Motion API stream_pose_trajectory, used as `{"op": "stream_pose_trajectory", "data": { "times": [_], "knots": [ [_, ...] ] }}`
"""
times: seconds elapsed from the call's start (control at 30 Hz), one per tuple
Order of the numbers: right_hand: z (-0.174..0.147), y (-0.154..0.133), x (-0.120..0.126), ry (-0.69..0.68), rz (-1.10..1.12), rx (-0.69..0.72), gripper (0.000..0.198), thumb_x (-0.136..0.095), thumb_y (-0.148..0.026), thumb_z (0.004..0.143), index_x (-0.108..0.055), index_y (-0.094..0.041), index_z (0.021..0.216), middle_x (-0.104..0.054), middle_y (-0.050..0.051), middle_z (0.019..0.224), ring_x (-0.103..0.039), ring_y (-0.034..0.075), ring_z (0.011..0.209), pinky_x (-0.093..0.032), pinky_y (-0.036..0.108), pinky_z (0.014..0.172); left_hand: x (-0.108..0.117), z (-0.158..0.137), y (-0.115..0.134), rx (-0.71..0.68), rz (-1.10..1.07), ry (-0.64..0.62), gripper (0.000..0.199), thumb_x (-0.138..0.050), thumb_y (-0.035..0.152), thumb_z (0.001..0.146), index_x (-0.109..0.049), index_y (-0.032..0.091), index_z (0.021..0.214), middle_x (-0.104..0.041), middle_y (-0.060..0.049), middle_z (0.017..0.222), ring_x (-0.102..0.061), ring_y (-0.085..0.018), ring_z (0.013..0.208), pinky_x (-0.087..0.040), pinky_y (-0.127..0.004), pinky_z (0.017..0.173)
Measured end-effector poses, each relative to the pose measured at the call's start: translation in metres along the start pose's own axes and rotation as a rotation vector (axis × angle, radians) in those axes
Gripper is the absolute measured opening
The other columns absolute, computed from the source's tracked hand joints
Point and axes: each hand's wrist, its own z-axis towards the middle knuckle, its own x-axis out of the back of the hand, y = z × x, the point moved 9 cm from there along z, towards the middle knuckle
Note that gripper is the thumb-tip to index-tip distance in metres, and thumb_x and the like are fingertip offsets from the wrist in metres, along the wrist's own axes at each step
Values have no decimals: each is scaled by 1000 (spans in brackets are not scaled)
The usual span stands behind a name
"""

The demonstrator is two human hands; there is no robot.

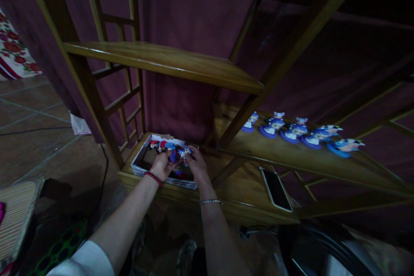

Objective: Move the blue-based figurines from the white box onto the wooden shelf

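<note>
Over an open cardboard box, my left hand and my right hand grip one small blue-and-white figurine between them. Its round purple base is towards my left fingers, and its white-and-blue top is by my right fingers. Both hands are closed around it, though parts of the fingertips are hidden. A few other figurines, with red and blue parts, lie in the back of the box. The box rests on the low wooden shelf of a display rack.
On a higher shelf to the right, several similar figurines stand in a row on purple and blue bases. A phone-like dark slab with a pale edge lies on the low shelf. Wooden posts and a middle board frame the space.
</note>
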Motion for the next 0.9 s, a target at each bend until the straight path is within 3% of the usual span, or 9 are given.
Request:
{"op": "stream_pose_trajectory", "data": {
  "times": [0.3, 0.47, 0.9],
  "knots": [
    [-3, -1, -4, -18, 102, -11, 39, -52, -26, 67, -49, -21, 106, -57, 3, 98, -58, 11, 74, -49, 22, 65, 7, 3, -1, 45, 67, 31, 6, -49, 13, 75, -54, 12, 71, -58, -3, 57, -58, -12, 54, -52, -30, 63],
    [-1, -1, -6, -31, 80, 8, 38, -52, -29, 67, -49, -22, 105, -58, 1, 88, -57, 11, 70, -48, 23, 63, 5, 2, 2, 31, 76, 24, 8, -48, 13, 75, -53, 12, 69, -57, -2, 55, -56, -11, 49, -51, -27, 58],
    [2, 0, -2, -5, 111, 57, 35, -55, -27, 64, -53, -25, 99, -58, -1, 82, -55, 13, 69, -46, 26, 64, -2, 3, -4, 55, 84, -21, 9, -44, 10, 76, -51, 12, 69, -55, 0, 51, -55, -11, 47, -50, -28, 59]
  ]
}}
